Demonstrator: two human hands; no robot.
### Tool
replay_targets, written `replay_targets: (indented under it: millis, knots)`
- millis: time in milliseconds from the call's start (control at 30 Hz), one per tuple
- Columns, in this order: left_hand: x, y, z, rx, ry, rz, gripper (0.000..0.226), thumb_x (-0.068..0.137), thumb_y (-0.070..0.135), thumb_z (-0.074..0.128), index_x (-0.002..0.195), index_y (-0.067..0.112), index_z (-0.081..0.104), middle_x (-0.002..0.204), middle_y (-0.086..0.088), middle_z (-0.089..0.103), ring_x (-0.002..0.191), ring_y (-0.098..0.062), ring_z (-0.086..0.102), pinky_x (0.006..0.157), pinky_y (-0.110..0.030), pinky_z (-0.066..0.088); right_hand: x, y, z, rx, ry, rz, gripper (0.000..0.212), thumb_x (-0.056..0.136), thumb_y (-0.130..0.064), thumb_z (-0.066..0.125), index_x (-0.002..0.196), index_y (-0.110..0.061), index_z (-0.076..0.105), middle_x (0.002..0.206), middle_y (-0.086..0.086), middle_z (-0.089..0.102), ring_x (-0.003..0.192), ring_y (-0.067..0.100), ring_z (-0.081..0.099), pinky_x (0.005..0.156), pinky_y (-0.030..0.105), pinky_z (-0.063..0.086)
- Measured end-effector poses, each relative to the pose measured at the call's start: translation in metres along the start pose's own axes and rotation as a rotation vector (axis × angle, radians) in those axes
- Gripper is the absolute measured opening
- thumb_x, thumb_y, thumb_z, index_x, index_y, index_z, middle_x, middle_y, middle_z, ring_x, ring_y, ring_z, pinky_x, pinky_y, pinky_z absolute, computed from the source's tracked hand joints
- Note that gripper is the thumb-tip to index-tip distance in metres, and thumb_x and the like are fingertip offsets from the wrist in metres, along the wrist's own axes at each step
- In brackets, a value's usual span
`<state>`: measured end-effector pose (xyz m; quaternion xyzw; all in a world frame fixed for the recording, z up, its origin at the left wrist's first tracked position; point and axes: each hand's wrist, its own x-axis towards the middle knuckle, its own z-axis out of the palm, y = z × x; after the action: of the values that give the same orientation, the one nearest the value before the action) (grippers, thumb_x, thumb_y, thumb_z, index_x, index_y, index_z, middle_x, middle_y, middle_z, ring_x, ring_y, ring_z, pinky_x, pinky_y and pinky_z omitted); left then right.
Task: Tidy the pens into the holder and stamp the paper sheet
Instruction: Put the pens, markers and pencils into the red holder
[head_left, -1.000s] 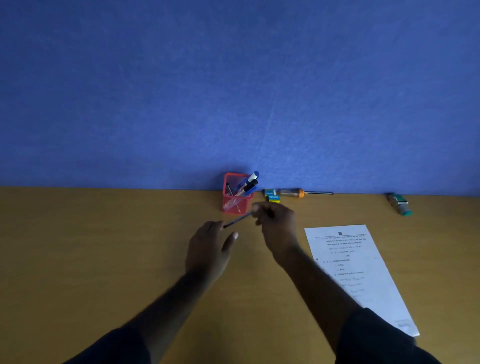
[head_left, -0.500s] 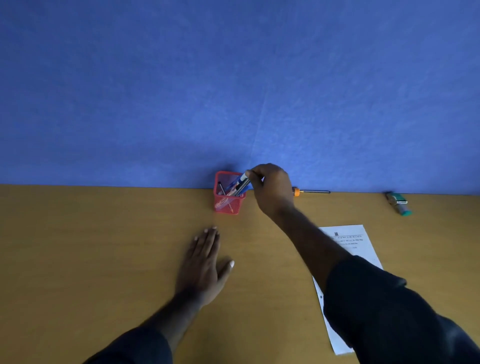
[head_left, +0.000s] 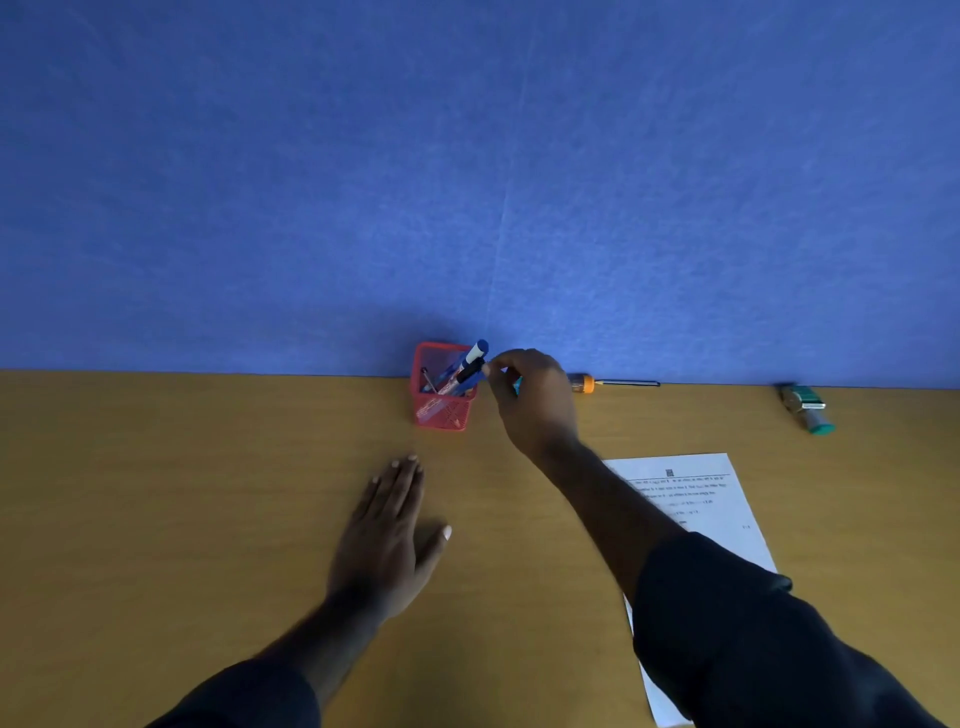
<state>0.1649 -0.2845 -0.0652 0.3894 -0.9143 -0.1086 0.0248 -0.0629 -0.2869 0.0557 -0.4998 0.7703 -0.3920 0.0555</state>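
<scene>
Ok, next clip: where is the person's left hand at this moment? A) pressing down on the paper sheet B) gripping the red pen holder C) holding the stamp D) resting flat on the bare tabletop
D: the left hand lies palm-down with fingers spread on the wooden table, apart from the red pen holder, the paper sheet and the stamp.

On the table (head_left: 156, 519), the holder (head_left: 442, 402) stands against the back wall (head_left: 467, 182), pens (head_left: 465, 369) leaning inside it, just left of the right hand's fingers (head_left: 493, 370). Right of those fingers a screwdriver (head_left: 613, 383) lies along the wall; the stamp (head_left: 805, 408) rests farther right. The paper sheet (head_left: 696, 499) lies nearer, partly under the right forearm. The left hand (head_left: 389, 535) lies flat, well before the holder.
</scene>
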Motion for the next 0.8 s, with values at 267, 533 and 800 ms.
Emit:
replay_targets:
  millis: [267,533,800]
  knots:
    - [-0.001,0.000,-0.001,0.004,0.012,-0.001,0.081,0.097,0.064,0.028,0.158,0.013,0.016,0.168,-0.001,0.010,0.155,-0.016,0.010,0.124,-0.034,0.008,-0.010,0.069,-0.017,-0.128,0.028,0.191,0.014,0.086,-0.007,0.062,0.097,-0.012,0.070,0.098,0.010,0.068,0.097,0.030,0.058,0.076,0.033,0.046]
    - [0.001,-0.001,-0.001,-0.016,0.004,-0.007,0.081,0.097,0.065,0.027,0.159,0.013,0.017,0.168,0.001,0.011,0.156,-0.015,0.009,0.125,-0.037,0.014,0.007,0.101,-0.015,-0.518,-0.264,0.153,0.058,0.082,0.002,0.050,0.138,-0.013,0.045,0.139,0.009,0.048,0.126,0.030,0.042,0.097,0.045,0.042]
    - [0.001,-0.001,-0.002,-0.014,0.003,-0.009,0.081,0.097,0.066,0.022,0.159,0.015,0.013,0.169,0.002,0.007,0.156,-0.014,0.005,0.127,-0.038,0.014,0.003,0.115,-0.011,-0.504,-0.246,0.169,0.039,0.088,0.001,0.051,0.126,-0.007,0.056,0.121,0.017,0.053,0.114,0.032,0.045,0.091,0.041,0.044]
